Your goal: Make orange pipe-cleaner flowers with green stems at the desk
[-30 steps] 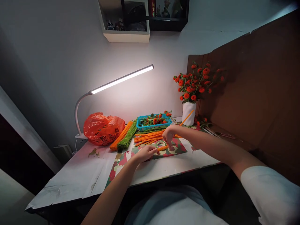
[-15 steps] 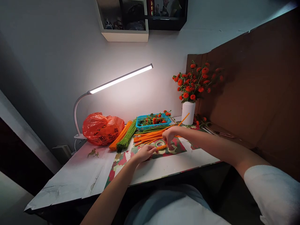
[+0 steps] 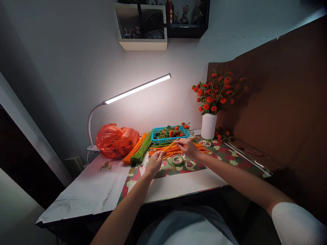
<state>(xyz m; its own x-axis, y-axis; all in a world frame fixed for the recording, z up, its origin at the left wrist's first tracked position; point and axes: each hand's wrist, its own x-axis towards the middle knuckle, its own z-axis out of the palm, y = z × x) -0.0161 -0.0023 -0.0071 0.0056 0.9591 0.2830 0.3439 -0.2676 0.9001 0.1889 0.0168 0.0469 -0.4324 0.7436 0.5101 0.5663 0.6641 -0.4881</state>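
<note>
An orange pipe cleaner (image 3: 169,147), wound in a tight coil, slants up to the right between my hands; a thin pale tip shows at its upper end. My left hand (image 3: 154,163) pinches the lower end between thumb and fingers. At the upper end, my right hand (image 3: 188,147) has its fingertips closed on the coil. Just below it, a roll of green tape (image 3: 176,160) lies on the camouflage-patterned mat (image 3: 163,172). Loose orange pipe cleaners (image 3: 201,148) are spread behind the hands, partly covered by them.
Behind stands a blue basket (image 3: 154,136) of red-orange flowers. To the left lie orange and green pipe cleaner bundles (image 3: 141,150) and a red plastic bag (image 3: 116,141). A white vase (image 3: 208,126) of flowers stands at right, near white tape rolls (image 3: 205,143). A lamp (image 3: 138,89) arches above.
Both hands have lifted the coil off the mat and tilted it. My right hand has shifted from the coil's side to its upper end. The long loose orange end no longer sticks up.
</note>
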